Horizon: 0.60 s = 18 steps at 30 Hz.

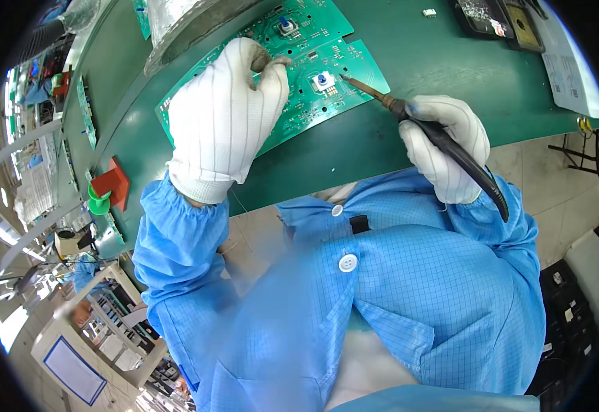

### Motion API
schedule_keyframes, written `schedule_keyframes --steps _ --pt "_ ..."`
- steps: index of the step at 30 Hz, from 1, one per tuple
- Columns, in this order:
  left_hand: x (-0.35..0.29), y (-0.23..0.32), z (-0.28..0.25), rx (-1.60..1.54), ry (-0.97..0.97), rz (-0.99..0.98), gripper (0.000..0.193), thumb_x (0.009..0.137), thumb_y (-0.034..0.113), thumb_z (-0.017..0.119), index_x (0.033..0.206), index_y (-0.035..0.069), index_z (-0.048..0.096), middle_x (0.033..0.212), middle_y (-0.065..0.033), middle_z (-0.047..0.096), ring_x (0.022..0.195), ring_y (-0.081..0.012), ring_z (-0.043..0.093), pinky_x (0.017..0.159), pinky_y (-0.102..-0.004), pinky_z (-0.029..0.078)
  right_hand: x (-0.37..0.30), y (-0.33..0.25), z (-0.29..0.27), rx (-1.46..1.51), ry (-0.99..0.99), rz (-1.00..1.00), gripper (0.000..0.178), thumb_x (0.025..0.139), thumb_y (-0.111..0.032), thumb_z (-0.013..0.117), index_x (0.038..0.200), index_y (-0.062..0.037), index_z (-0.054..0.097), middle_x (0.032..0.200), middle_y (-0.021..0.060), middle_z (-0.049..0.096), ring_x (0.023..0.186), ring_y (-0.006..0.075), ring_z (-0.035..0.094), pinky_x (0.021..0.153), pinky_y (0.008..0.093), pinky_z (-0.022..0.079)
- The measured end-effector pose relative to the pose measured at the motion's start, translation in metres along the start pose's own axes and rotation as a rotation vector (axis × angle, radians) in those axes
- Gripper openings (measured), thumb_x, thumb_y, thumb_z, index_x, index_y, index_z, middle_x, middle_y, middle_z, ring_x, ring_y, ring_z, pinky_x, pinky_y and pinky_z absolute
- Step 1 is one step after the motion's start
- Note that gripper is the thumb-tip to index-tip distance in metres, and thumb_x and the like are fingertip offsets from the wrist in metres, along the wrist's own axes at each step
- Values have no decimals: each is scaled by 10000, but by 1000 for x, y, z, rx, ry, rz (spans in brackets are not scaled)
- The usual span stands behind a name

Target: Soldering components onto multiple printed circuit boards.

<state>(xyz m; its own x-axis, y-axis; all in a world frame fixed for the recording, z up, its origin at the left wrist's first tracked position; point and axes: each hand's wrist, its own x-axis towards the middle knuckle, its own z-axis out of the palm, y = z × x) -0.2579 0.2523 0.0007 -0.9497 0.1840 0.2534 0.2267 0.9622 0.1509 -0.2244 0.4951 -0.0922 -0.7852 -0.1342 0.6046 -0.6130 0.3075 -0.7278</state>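
Note:
A green circuit board panel (pixel 354 58) lies on the green tabletop in front of me. On it stand two white square parts with blue knobs, a nearer one (pixel 323 79) and a farther one (pixel 285 26). My left hand (pixel 224 113), in a white striped glove, rests over the board's left part, thumb and forefinger pinched together. Whatever is between those fingertips is too small to make out. My right hand (pixel 454 141), gloved too, is closed around a black-handled soldering iron (pixel 478 176). Its tip points left over the board, right of the nearer knob.
A clear plastic-wrapped item (pixel 176 31) sits beyond the board. At the far right are a black tray with a sponge (pixel 522 29) and white sheets (pixel 574 65). A red block (pixel 112 182) and green ring (pixel 98 201) lie left. A small white connector (pixel 429 13) is at the back.

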Motion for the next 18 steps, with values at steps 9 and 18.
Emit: schedule_keyframes --steps 9,18 --pt "23 4 -8 159 -98 250 201 848 295 707 858 98 669 757 -128 660 678 -338 658 610 -416 523 -1 5 1 -22 -65 -28 244 752 -42 786 969 -18 678 860 107 719 691 244 706 609 319 570" --pt "31 10 -8 169 -222 244 217 861 308 691 893 94 675 827 -123 675 754 -343 659 672 -428 519 3 6 -1 6 -79 -44 248 757 -44 798 974 -18 680 876 113 725 714 249 715 629 325 575"
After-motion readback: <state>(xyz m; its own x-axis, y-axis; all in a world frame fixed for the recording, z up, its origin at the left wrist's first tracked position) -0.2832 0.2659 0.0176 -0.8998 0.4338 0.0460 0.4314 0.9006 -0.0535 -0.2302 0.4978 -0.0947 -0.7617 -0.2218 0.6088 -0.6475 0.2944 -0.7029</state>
